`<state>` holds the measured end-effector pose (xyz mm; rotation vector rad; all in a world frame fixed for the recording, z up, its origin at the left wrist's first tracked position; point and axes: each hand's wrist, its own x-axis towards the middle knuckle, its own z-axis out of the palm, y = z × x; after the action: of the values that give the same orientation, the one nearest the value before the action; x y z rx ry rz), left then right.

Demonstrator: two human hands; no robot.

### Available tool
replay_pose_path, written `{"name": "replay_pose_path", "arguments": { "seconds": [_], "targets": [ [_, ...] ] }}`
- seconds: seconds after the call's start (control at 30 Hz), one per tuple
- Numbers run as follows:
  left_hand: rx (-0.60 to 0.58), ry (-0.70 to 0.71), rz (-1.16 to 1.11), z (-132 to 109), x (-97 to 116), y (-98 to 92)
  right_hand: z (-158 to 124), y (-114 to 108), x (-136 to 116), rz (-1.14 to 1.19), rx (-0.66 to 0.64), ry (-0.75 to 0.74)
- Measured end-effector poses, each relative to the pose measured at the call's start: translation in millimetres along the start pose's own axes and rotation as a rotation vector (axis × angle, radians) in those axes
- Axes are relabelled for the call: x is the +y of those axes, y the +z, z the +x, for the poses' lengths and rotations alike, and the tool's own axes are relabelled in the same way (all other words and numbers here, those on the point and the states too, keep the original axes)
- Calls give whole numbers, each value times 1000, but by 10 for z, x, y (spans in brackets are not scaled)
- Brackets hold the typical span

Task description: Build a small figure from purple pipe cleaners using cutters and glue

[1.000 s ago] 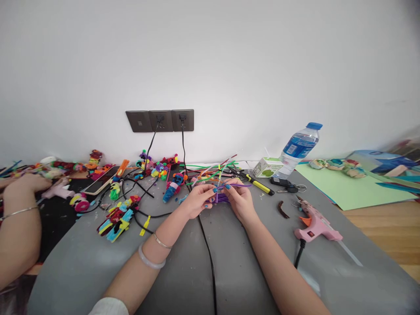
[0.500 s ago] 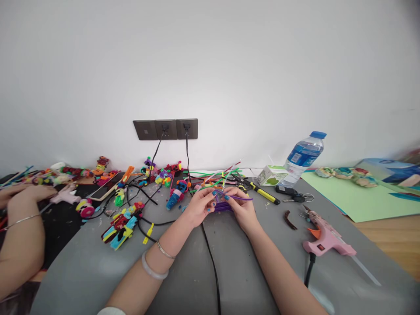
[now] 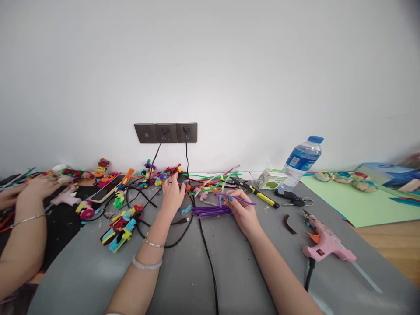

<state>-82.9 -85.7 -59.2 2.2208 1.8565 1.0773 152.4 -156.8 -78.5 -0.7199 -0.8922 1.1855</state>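
Observation:
My right hand (image 3: 241, 211) pinches a purple pipe cleaner (image 3: 244, 201) whose free end points right, just above a bundle of purple pipe cleaners (image 3: 211, 211) lying on the grey mat (image 3: 183, 271). My left hand (image 3: 173, 194) reaches forward, fingers curled down over a small blue and red pipe-cleaner figure, which it mostly hides. Whether it grips the figure is unclear. Loose green, red and white pipe cleaners (image 3: 213, 179) lie behind both hands.
A black cable (image 3: 208, 258) runs from the wall sockets (image 3: 166, 132) down the mat. Right: pink glue gun (image 3: 323, 244), yellow-handled cutter (image 3: 260, 194), keys (image 3: 292, 199), water bottle (image 3: 300, 162), juice box (image 3: 271, 178), green paper (image 3: 357, 197). Left: colourful figures (image 3: 120, 225), a phone (image 3: 105, 188), another person's arm (image 3: 22, 227).
My left hand let go of the purple piece and moved forward and left onto the small figure. The purple bundle now lies on the mat. My right hand still pinches the purple pipe cleaner.

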Motion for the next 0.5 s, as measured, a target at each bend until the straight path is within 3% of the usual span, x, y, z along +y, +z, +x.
{"name": "replay_pose_path", "arguments": {
  "seconds": [0.2, 0.4, 0.5],
  "targets": [
    [-190, -74, 216, -66, 65, 65, 1, -31, 9, -17, -7, 11],
    [-153, -28, 221, -85, 157, 2, -3, -19, -3, -19, -3, 26],
    [-93, 83, 229, -122, 265, 41, 2, -15, -3, -3, 0, 21]
  ]
}}
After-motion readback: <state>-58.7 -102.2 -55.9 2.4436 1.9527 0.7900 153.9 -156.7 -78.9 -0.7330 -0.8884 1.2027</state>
